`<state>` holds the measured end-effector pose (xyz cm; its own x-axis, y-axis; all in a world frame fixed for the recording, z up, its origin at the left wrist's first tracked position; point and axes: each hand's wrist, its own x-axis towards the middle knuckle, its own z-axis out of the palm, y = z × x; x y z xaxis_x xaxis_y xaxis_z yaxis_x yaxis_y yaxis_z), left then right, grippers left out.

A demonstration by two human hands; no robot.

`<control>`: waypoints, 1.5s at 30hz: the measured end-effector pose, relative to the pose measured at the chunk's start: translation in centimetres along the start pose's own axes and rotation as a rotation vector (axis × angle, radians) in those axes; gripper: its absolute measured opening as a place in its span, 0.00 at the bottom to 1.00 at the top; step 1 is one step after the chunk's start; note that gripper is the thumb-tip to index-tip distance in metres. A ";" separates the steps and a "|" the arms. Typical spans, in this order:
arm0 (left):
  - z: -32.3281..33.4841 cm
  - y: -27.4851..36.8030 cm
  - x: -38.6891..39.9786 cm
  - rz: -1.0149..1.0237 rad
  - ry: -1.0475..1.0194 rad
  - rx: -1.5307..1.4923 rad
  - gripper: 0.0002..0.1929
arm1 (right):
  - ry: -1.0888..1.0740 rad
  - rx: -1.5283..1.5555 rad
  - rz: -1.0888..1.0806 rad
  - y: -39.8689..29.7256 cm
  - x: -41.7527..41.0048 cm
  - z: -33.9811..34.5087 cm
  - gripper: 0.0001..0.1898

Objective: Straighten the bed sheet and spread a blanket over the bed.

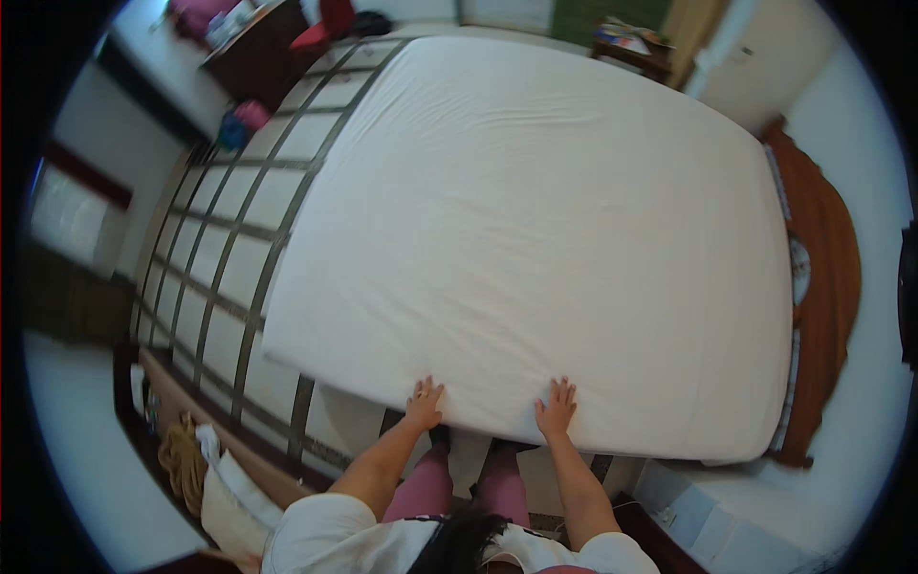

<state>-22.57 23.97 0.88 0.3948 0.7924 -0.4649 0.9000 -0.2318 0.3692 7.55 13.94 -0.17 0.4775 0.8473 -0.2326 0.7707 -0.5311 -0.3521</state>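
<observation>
A wide mattress covered by a white fitted sheet (545, 237) fills the middle of the view. Both palms rest flat near its front edge. My left hand (425, 405) touches the sheet left of centre, its fingers spread. To the right, my right hand (556, 407) presses on the sheet with fingers apart. Neither hand holds anything. Shallow wrinkles run across the sheet, mostly in the middle and towards the far left. A carved wooden headboard (825, 294) stands along the bed's right end.
Pale tiles with dark strips cover the floor (237, 265) on the left. A wooden bench or shelf (215, 416) at lower left holds pillows (237, 502) and a brown cloth (183, 463). A red chair (323, 32) and a small side table (631, 54) stand beyond the bed.
</observation>
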 end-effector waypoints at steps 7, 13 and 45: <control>-1.1 -8.8 -3.7 0.101 -0.097 -0.108 0.26 | -0.266 -0.074 -0.532 -15.8 0.7 5.5 0.36; 0.1 -12.8 -8.6 -0.111 0.166 -0.504 0.18 | -0.272 -0.206 -0.584 -23.9 4.8 8.0 0.40; 18.1 -41.4 -66.6 -1.970 1.405 -0.687 0.19 | -1.323 -0.338 -1.309 -46.7 -30.6 24.0 0.14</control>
<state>-82.73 -29.38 2.02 -0.9173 -0.3982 -0.0054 -0.3243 0.7392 0.5903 -53.15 12.51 1.66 -0.8586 0.0209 -0.5122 0.4480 0.5162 -0.7299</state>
